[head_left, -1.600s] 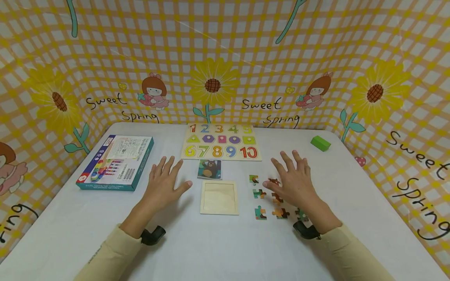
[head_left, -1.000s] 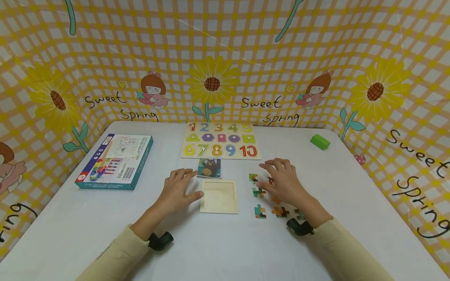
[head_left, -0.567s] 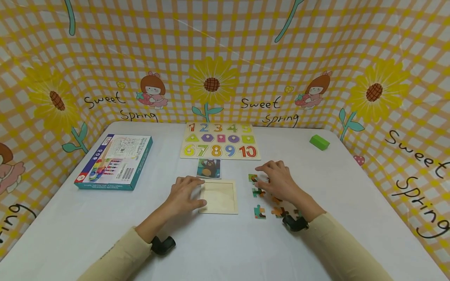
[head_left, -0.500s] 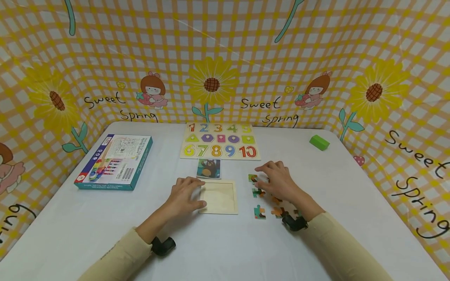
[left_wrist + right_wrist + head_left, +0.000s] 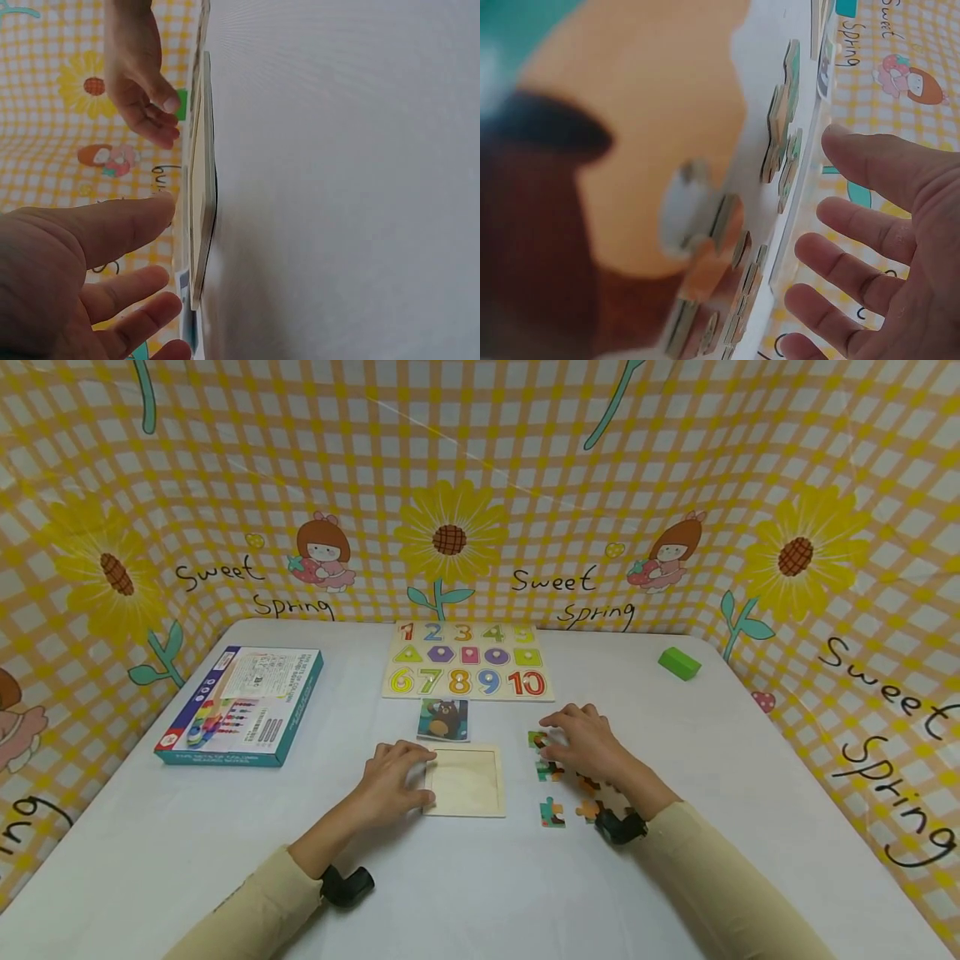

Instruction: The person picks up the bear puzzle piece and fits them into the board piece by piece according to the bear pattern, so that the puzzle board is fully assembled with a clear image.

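Observation:
My left hand (image 5: 382,787) is at the left edge of a shallow square wooden puzzle tray (image 5: 467,783), thumb and fingers spread apart. In the left wrist view the left thumb (image 5: 139,223) is close to the tray's rim (image 5: 207,187); contact cannot be made out. Above the loose jigsaw pieces (image 5: 552,812) hovers my right hand (image 5: 591,745), its fingers loosely bent and partly hiding several pieces. The right wrist view shows those fingers (image 5: 847,262) apart with nothing between them, and pieces (image 5: 781,120) flat on the table, one large and blurred up close.
A small bear picture (image 5: 442,720) lies just behind the tray. Farther back is a wooden number-and-shape board (image 5: 480,697). A teal-edged toy box (image 5: 247,706) stands at the left, and a green block (image 5: 679,663) at the back right. Patterned cloth (image 5: 450,443) surrounds the table.
Both hands have come inward and lower, the left to the tray's edge, the right over the pieces, fingers less spread. During the last half second they have barely moved.

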